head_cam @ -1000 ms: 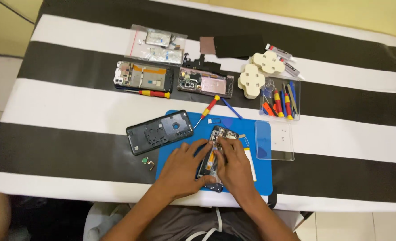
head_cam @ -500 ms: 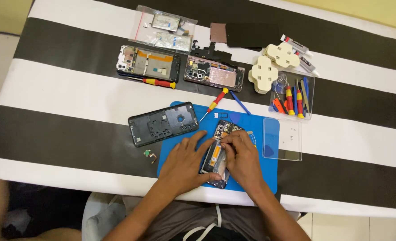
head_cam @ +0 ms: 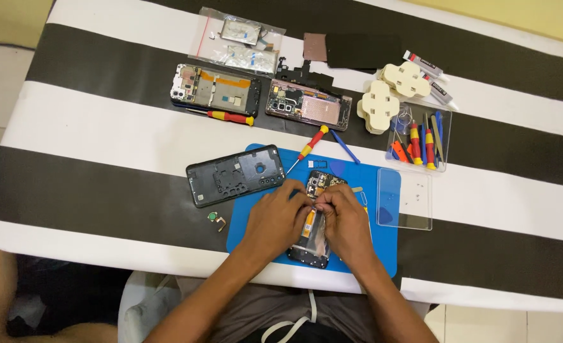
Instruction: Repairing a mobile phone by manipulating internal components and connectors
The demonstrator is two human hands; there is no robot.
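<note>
We see both hands low in the middle of the frame, meeting over an opened phone that lies lengthwise on a blue mat. The left hand rests on the phone's left edge with its fingers curled toward the upper part of the phone, and the right hand sits on the right edge, its fingertips pinched together against the left hand's at the same spot; each grip looks closed on something small there, though we cannot tell what, since it is too small to make out. The phone's camera end points toward the top of the frame and its lower end pokes out between the wrists. Just left of the hands, a dark back cover lies tilted, half on the mat and half on the striped counter. A small green part lies on the counter below that cover. A red-and-yellow screwdriver slants down toward the mat's top edge, with a blue tool beside it. In the upper middle, two more opened phones lie side by side, another screwdriver just beneath the left one, and a clear bag of parts above them. To the right sit cream clamps, a clear tray of tools and a clear lid overlapping the mat's right edge.
</note>
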